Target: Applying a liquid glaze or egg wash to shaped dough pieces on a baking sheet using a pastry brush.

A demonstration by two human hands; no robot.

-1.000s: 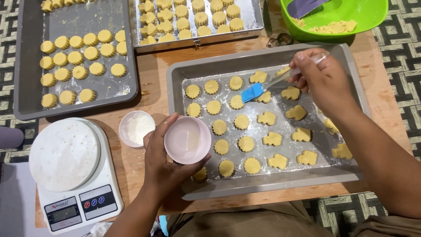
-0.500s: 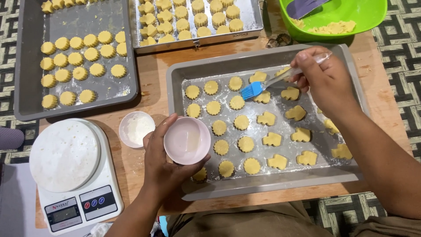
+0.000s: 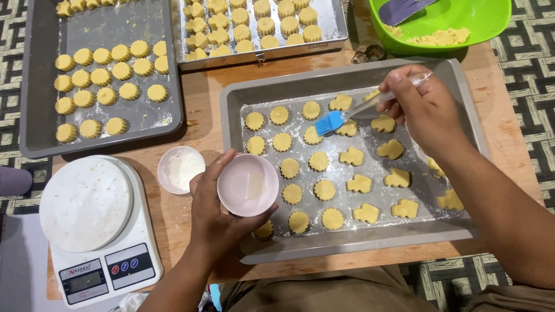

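While my right hand [image 3: 428, 110] pinches the clear handle of a pastry brush [image 3: 352, 112], fingers [image 3: 404, 95] closed tight round it, the blue bristles sit on a cookie in the top rows of the grey baking tray [image 3: 231, 115] right in front of me. Left hand [image 3: 217, 216] cups a small pink bowl [image 3: 247, 185] from below, thumb hooked on the near rim, fingers curled shut under it; bowl hangs over the tray's near-left edge and looks to have a thin wash of pale liquid in it, can't tell how much is left.

Tray holds round scalloped cookies on the left half & cut-out shapes on the right, all spaced apart on a floured base. Can't tell from sheen which are brushed; judging by brush position I'd say glazing is early, w/ most of the tray probably still to do.

Further out: small white bowl [image 3: 180, 169] w/ flour just beside the pink one on the wooden desk [image 3: 202, 127], white kitchen scale [image 3: 92, 225] at near left. Dark tray [image 3: 34, 127] of round cookies far left, steel tray [image 3: 329, 32] packed w/ cookies at top, green bowl [image 3: 491, 26] w/ dough scraps & a scraper top right.
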